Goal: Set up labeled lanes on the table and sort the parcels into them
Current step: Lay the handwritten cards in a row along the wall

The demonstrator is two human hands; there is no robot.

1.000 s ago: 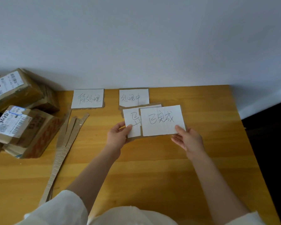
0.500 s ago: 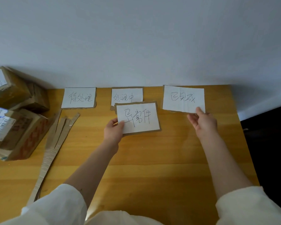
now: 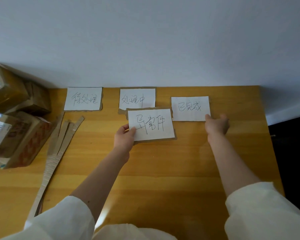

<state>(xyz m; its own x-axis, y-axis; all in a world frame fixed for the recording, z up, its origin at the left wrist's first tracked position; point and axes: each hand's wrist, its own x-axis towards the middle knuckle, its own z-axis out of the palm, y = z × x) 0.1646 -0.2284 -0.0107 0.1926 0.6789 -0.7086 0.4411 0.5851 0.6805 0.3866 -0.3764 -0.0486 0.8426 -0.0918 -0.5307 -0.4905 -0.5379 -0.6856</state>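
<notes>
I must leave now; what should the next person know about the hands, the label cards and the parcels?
Left hand pinches the fourth card at its left edge; this card overlaps the second card.
Right hand touches the lower right corner of the third card, which is almost placed.
First card and second card lie flat along the wall edge of the table.
Parcels are piled at the left, none sorted. Cardboard strips lie beside them.
Left: place the fourth card, perhaps lay strips as lane dividers, sort parcels.
</notes>
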